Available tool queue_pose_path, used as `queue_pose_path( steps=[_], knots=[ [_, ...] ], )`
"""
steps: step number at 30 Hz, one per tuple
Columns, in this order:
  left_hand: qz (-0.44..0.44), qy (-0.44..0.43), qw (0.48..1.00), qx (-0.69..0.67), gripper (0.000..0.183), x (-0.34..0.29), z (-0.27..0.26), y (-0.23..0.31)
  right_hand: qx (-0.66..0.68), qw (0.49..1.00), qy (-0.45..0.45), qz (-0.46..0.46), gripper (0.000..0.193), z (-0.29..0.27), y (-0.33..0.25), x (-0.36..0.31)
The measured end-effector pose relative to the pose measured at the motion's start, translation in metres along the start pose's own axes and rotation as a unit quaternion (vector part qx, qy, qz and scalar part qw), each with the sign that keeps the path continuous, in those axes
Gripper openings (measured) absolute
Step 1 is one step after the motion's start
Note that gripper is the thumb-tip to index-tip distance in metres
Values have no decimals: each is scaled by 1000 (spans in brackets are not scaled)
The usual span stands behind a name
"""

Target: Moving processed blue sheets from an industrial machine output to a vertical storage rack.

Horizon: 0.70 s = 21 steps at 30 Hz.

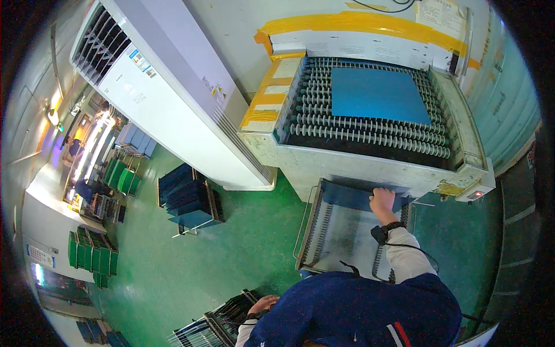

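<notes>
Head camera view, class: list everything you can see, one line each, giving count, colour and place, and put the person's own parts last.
Roller conveyor machine: one, grey-white, top centre.
Blue panel: one, lying flat on the rollers.
Slotted rack: one, grey metal, below the machine's outlet.
Blue sheet: one, at the rack's top end.
Standing air conditioner: one, white, upper left.
Trolley of dark panels: one, on the green floor, left of centre.
Green crates: several, far left.
Rack of panels: one, dark, bottom edge.
Yellow tape: strips on the machine's top.
Right hand: resting on the blue sheet, black wrist strap.
Left hand: at the bottom rack of panels.
</notes>
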<state>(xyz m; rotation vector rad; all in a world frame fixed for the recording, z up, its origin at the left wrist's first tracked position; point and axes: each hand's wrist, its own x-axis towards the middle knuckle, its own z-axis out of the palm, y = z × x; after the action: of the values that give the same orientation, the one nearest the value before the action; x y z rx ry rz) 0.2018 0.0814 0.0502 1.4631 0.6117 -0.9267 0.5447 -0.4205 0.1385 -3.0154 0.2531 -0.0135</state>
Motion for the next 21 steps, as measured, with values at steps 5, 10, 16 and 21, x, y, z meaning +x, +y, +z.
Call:
queue_pose_path(
  steps=[5, 10, 16, 21],
  knots=[
    [11, 0, 1000, -2, 29, -3, 2, 2, -4, 1000, 18, -11, 19, 2, 1, 0],
    [44, -4, 999, 6, 30, -6, 4, 4, 0, 1000, 22, -13, 19, 4, 2, 0],
    [20, 1, 1000, -7, 29, -9, 8, 11, 2, 1000, 27, -11, 19, 4, 2, -1],
    [-17, 14, 1000, -18, 29, -8, 10, 11, 6, 1000, 25, -11, 18, 3, 2, -2]
  ],
)
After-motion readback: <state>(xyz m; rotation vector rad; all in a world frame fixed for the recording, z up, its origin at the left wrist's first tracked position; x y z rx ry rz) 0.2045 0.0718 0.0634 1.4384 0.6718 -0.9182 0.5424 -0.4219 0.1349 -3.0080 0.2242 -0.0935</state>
